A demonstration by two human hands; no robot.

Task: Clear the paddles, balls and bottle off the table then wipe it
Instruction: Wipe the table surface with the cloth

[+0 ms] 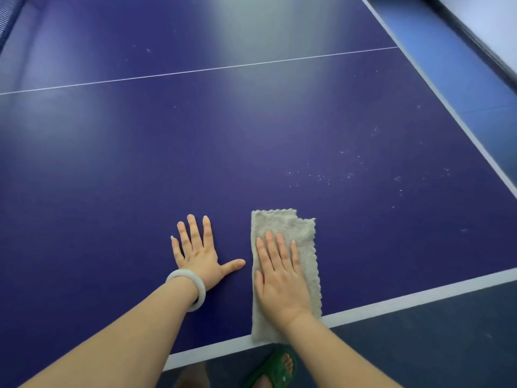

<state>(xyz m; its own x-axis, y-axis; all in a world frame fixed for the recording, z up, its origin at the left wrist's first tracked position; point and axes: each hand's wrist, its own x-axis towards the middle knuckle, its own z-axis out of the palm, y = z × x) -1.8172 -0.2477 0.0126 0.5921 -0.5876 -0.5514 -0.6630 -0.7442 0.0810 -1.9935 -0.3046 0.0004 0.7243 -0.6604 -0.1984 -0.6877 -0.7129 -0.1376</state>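
The right hand [281, 278] lay flat, fingers straight and close together, pressing the folded grey cloth [291, 225] onto the table [112, 163] to wipe it, while the left hand [200, 253], fingers spread just beside, apparently braced.

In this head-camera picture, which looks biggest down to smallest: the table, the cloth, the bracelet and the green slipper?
1. table
2. cloth
3. slipper and bracelet: they look about alike. The slipper is cut off by the frame edge and lies farther away, on the floor, so I won't rank them.
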